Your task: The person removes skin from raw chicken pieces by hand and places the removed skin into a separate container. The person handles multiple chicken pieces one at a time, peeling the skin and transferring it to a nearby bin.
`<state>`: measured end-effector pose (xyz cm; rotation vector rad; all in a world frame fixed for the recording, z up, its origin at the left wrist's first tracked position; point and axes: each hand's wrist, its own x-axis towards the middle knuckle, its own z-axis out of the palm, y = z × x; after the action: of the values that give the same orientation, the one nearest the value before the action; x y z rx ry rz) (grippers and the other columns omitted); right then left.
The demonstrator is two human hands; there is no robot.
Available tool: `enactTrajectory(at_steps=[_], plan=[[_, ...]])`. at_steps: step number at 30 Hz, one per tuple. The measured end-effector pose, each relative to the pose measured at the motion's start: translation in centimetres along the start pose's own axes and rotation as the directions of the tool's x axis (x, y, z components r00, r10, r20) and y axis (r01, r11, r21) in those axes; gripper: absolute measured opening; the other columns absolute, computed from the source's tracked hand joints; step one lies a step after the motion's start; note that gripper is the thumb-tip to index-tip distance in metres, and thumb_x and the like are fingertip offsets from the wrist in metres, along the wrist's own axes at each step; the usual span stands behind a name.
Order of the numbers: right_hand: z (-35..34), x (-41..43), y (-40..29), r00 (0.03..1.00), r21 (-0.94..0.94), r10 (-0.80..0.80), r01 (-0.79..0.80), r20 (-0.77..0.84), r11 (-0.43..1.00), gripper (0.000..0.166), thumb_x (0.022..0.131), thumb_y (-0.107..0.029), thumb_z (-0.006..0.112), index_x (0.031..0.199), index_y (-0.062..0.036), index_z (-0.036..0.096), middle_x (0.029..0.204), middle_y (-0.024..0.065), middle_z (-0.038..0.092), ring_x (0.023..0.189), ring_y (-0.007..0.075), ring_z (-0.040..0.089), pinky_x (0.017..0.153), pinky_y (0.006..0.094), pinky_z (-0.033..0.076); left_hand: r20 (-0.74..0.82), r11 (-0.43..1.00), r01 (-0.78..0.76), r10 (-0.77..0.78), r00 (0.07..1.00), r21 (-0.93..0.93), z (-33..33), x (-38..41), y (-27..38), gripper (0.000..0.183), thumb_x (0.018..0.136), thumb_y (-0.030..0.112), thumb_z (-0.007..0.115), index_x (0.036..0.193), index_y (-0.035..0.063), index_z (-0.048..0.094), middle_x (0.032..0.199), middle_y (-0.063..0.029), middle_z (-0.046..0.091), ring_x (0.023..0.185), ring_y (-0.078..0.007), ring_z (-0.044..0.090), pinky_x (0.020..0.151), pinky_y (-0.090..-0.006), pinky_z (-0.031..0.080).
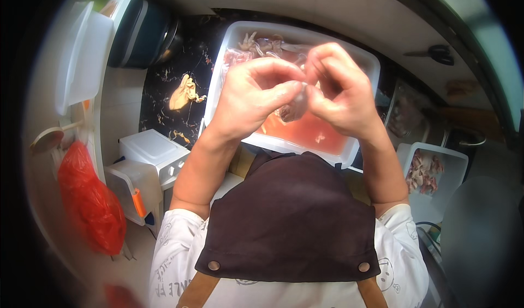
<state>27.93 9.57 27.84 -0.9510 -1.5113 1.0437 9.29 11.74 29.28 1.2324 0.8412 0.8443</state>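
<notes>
A small clear plastic bag (294, 108) with dark contents hangs from the fingertips of both hands. My left hand (251, 97) pinches its top edge between thumb and forefinger. Close beside it, my right hand (342, 89) has thumb and fingers curled together at the same edge. Both are raised above a white plastic tub (213, 82) of reddish liquid (311, 132). Pale poultry feet (248, 41) and other pieces lie along the tub's far side, beside clear plastic with pinkish contents (237, 58). The hands cover the tub's middle.
On the black marbled counter (190, 52) lies a crumpled yellowish item (181, 93), possibly a glove. Scissors (441, 55) hang at right above a white bin (462, 166) holding raw meat pieces (423, 173). A red plastic bag (92, 201) hangs at left near a white box with knobs (153, 148).
</notes>
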Motion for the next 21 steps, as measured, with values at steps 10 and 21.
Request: enactTrajectory(at_steps=[10, 21], plan=[[-0.4, 0.4, 0.7, 0.993, -0.145, -0.088, 0.098, 0.073, 0.985, 0.011, 0.071, 0.004, 0.063, 0.081, 0.0045, 0.058, 0.096, 0.0101, 0.053, 0.087, 0.0180, 0.054, 0.076, 0.0281, 0.046, 0.047, 0.992, 0.110, -0.113, 0.993, 0.057, -0.5, -0.1, 0.6, 0.014, 0.084, -0.003, 0.069, 0.097, -0.0040, 0.066, 0.092, -0.0067, 0.068, 0.085, -0.0114, 0.066, 0.079, -0.0254, 0.055], [-0.9, 0.6, 0.8, 0.975, -0.088, 0.023, -0.004, 0.220, 0.996, 0.014, 0.073, 0.004, 0.061, 0.085, 0.0053, 0.055, 0.099, 0.0091, 0.053, 0.087, 0.0146, 0.052, 0.079, 0.0258, 0.045, 0.139, 0.924, 0.061, -0.122, 0.983, 0.378, -1.0, 0.2, 1.6, 0.012, 0.084, -0.001, 0.068, 0.095, -0.0045, 0.066, 0.086, -0.0020, 0.066, 0.077, -0.0062, 0.061, 0.070, -0.0211, 0.052]])
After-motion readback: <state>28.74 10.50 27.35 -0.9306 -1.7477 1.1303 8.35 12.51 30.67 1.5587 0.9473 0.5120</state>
